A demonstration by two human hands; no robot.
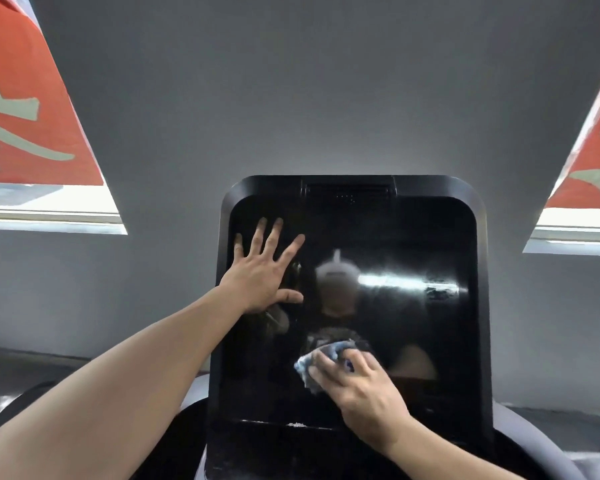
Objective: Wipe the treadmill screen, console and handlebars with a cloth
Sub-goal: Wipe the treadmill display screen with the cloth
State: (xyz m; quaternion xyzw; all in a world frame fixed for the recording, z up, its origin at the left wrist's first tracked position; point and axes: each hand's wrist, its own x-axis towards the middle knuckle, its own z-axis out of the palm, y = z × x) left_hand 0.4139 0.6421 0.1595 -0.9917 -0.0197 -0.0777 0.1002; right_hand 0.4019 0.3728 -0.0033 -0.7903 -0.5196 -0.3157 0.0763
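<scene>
Screen (378,306) glossy black, mirror-smooth, smeared; cloth (312,367) soft blue fabric, crumpled; wall (291,98) matt grey.

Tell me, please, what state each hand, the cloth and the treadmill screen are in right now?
left hand: flat, fingers spread, resting on the screen's upper left.
right hand: presses the cloth against the lower screen.
cloth: blue, bunched under the fingers.
screen: dark, switched off, glossy with reflections.
</scene>
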